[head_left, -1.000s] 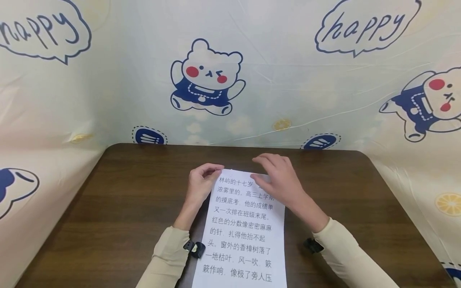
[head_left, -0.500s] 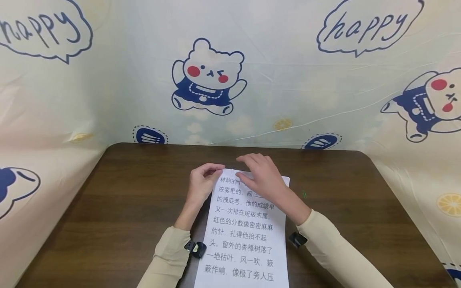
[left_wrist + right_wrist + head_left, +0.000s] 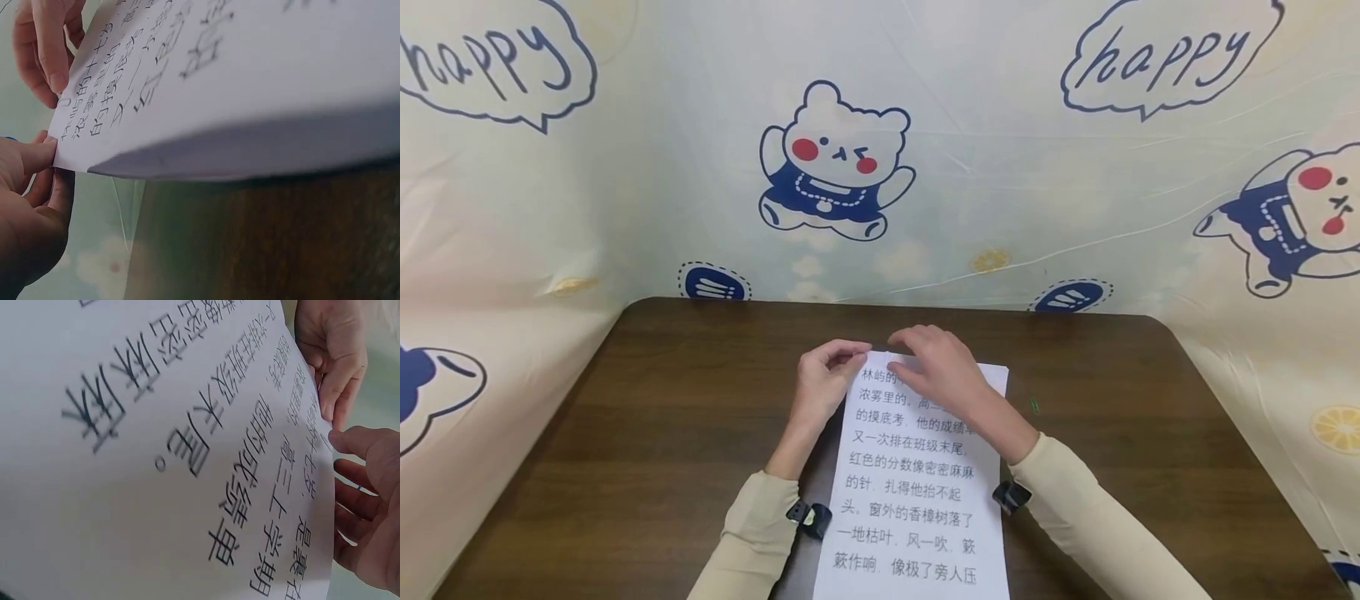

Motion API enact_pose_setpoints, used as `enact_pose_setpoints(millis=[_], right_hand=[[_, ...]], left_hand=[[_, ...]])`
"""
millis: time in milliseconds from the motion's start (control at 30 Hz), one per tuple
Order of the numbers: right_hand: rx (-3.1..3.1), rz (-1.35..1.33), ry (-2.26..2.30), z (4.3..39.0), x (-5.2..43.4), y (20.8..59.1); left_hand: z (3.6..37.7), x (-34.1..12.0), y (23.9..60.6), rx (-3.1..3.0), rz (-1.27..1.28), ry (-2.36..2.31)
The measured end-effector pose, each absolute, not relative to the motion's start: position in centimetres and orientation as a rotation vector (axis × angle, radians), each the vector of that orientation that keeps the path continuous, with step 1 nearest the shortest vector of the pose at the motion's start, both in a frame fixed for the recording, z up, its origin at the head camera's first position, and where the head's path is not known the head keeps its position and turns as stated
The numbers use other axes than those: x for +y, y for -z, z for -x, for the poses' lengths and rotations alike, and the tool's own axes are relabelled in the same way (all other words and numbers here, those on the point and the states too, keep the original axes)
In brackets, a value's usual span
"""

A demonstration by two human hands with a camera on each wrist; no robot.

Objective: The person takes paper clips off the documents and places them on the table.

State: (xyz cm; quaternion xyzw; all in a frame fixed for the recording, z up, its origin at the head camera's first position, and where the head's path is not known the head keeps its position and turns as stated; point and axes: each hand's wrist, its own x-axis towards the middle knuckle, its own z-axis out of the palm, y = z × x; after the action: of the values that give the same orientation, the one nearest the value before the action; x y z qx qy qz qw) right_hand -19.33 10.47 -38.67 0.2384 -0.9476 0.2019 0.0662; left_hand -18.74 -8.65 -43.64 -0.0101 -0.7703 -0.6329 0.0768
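Where the head camera looks down, rectangular white paper [image 3: 917, 496] printed with black characters is seen over a dark brown wooden worktop [image 3: 677, 458]; its eleven o'clock corner is pinched by the left hand [image 3: 823, 382], while the right hand [image 3: 942, 371] is set at its twelve o'clock edge. From the left wrist, a thin looped clip [image 3: 65, 102] is shown beside the right thumb. From the right wrist, the right hand's grip is seen toward four o'clock, relaxed, thumb and fingers parted.
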Motion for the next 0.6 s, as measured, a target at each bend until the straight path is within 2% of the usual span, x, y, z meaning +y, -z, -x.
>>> enact_pose_setpoints(millis=[600], right_hand=[[-2.81,-0.802,-0.563,19.29,9.7,39.65]], left_hand=[[18.99,-8.26,43.7,-2.294,0.064,1.911]])
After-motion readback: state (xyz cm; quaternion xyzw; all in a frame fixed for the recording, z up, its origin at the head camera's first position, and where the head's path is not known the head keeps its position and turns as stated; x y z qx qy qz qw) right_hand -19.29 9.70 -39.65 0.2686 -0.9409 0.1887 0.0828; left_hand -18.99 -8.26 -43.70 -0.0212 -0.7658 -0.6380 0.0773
